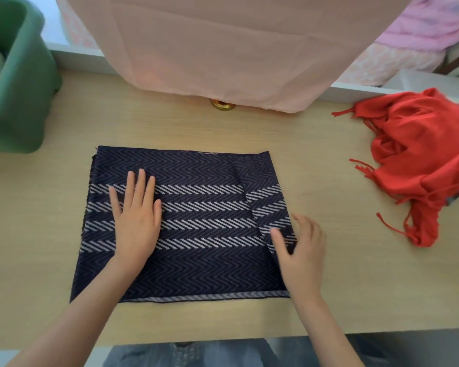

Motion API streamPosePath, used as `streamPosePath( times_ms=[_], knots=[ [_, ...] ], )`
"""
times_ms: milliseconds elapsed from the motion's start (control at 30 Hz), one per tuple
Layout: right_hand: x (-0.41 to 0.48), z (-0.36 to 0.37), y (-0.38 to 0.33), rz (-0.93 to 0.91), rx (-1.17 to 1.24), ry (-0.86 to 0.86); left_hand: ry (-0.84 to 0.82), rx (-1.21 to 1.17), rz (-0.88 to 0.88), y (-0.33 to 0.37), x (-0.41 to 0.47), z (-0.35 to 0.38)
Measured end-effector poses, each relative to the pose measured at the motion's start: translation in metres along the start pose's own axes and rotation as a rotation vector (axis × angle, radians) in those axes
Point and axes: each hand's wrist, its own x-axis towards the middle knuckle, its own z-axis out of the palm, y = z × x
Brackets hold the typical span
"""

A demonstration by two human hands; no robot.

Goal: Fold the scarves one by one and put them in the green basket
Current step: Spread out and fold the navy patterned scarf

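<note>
A: How's the light?
B: Bright, soft daylight from beyond the navy scarf (202, 266), glowing through the pink cloth (223, 49) behind it.
A: Shadows?
B: Barely any.
A: Focus?
B: Scarf sharp; red scarf (421, 154) to its right smeared; green basket (24, 102) to its left bowed by the lens.

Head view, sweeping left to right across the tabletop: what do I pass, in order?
Green basket → left hand, flat on the navy scarf → right hand at that scarf's right edge → red scarf.

Home: wooden desk (329, 287) beside pink bedding (421, 30).
</note>
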Motion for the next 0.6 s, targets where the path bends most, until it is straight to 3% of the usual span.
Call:
streamPosePath(
  times_ms=[133, 267, 433, 500, 600],
  knots=[
    [0.007, 0.036, -0.027, -0.142, -0.147, -0.031, -0.046, -0.062, 0.112, 0.046, -0.019, -0.002],
    [0.033, 0.046, -0.011, -0.178, -0.156, 0.099, -0.136, -0.035, 0.136, 0.048, -0.031, 0.016],
    [0.071, 0.007, 0.051, 0.329, -0.06, 0.183, -0.134, -0.034, 0.136, 0.049, -0.031, 0.015],
    [0.076, -0.008, 0.064, 0.308, -0.033, 0.224, -0.136, -0.031, 0.132, 0.05, -0.031, 0.015],
    [0.079, -0.006, 0.051, 0.238, 0.192, 0.137, -0.139, -0.034, 0.129, 0.049, -0.031, 0.016]
  ],
)
